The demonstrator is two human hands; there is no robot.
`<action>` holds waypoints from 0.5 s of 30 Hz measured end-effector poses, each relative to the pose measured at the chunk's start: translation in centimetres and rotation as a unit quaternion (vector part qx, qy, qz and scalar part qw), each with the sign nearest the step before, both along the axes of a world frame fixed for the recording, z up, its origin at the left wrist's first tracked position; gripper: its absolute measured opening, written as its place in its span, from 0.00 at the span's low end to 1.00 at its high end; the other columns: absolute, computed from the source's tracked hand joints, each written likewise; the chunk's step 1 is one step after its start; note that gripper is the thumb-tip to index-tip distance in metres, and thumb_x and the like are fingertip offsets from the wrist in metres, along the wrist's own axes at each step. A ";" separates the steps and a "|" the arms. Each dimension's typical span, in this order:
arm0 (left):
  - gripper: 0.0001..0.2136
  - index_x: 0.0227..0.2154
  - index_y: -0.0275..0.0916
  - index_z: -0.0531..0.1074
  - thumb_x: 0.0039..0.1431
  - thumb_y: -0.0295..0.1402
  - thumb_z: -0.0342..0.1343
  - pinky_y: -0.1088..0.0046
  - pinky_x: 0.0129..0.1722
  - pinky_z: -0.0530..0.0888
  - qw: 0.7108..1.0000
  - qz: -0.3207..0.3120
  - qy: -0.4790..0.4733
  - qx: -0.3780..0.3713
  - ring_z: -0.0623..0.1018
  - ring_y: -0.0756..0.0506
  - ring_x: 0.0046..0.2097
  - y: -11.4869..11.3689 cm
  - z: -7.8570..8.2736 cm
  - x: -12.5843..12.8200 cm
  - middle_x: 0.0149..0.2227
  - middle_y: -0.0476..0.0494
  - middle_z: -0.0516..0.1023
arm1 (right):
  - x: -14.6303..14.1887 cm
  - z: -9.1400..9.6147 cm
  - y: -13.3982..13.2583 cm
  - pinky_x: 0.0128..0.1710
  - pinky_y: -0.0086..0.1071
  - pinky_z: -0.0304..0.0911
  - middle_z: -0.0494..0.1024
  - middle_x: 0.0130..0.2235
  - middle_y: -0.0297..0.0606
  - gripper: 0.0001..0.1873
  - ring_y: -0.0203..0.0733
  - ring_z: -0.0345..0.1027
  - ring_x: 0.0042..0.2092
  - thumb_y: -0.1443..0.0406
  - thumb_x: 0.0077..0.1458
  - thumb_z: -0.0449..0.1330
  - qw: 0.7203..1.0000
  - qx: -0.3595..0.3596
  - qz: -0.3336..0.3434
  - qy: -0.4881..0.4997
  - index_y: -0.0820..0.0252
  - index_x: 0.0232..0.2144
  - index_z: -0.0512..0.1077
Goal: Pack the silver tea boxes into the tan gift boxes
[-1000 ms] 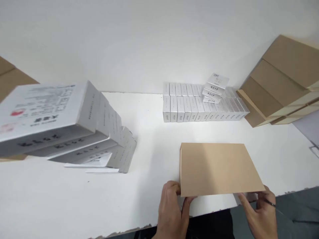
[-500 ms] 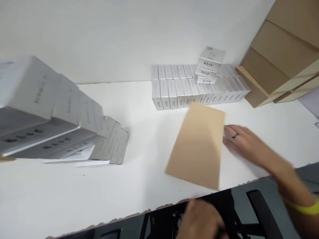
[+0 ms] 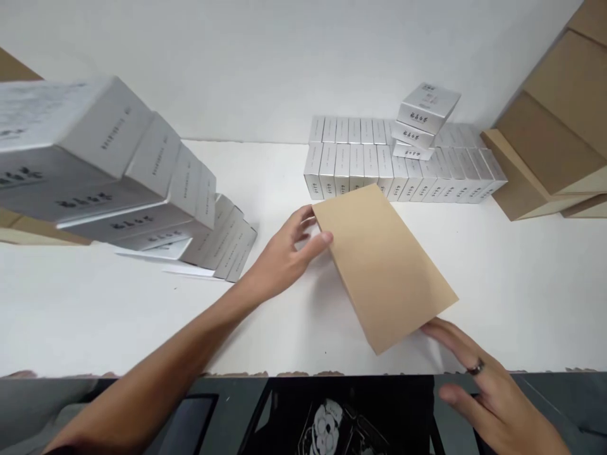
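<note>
Far left: stack of white printed cartons [image 3: 161, 183]. Next, your left hand [image 3: 289, 256], fingers and thumb at the far left corner of the box; firm grip or mere contact, cannot tell. Centre: brown cardboard box [image 3: 384, 265], askew over the counter [image 3: 265, 335]; apparent step, turning it. Behind: rows of small white boxes [image 3: 370, 161]. Right of centre: your right hand [image 3: 478, 385], fingers spread from thumb, fingertips at the box's near edge; next move likely calls for a steady two-handed hold. Far right: brown boxes [image 3: 559, 114].
</note>
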State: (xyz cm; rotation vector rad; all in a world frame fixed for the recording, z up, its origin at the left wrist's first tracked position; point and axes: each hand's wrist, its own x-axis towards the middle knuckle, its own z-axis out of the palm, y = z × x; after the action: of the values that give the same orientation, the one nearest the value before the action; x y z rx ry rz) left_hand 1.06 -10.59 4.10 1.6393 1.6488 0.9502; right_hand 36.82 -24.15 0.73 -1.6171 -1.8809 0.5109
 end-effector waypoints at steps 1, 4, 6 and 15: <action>0.31 0.62 0.43 0.65 0.62 0.55 0.56 0.44 0.64 0.72 1.000 -0.009 -0.004 -0.018 0.71 0.30 0.68 0.0 0.2 -0.1 0.68 0.35 0.69 | -0.4 -0.3 0.2 0.60 0.47 0.71 0.65 0.68 0.46 0.41 0.59 0.58 0.70 0.42 0.63 0.61 1.000 -0.012 0.003 0.015 0.54 0.69 0.63; 0.28 0.56 0.44 0.69 0.60 0.56 0.60 0.50 0.51 0.81 0.998 0.010 0.042 -0.052 0.79 0.31 0.59 -3.1 0.6 0.3 0.60 0.36 0.76 | -0.6 -1.3 0.6 0.61 0.49 0.70 0.59 0.72 0.44 0.44 0.58 0.57 0.71 0.45 0.66 0.59 0.997 -0.045 0.037 0.046 0.49 0.75 0.49; 0.22 0.53 0.45 0.70 0.62 0.51 0.60 0.58 0.44 0.83 0.996 -0.005 0.070 -0.061 0.82 0.35 0.53 -6.7 0.1 1.4 0.55 0.39 0.79 | -0.2 -2.1 0.7 0.63 0.50 0.68 0.54 0.74 0.44 0.45 0.57 0.57 0.71 0.48 0.68 0.57 0.996 -0.062 0.043 0.051 0.47 0.77 0.41; 0.14 0.42 0.42 0.68 0.61 0.36 0.67 0.68 0.38 0.82 0.977 0.150 0.100 0.115 0.81 0.43 0.42 -15.0 -5.8 9.0 0.41 0.41 0.76 | 0.2 -5.3 0.8 0.52 0.48 0.73 0.72 0.53 0.48 0.38 0.55 0.71 0.53 0.49 0.53 0.72 0.971 0.010 -0.203 0.125 0.58 0.59 0.65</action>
State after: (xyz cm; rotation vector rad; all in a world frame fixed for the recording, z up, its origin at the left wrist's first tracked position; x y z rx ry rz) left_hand 10.02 -25.58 -1.70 1.7109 2.0297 1.1948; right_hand 36.97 -23.39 -4.54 -1.7707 -1.3219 0.4875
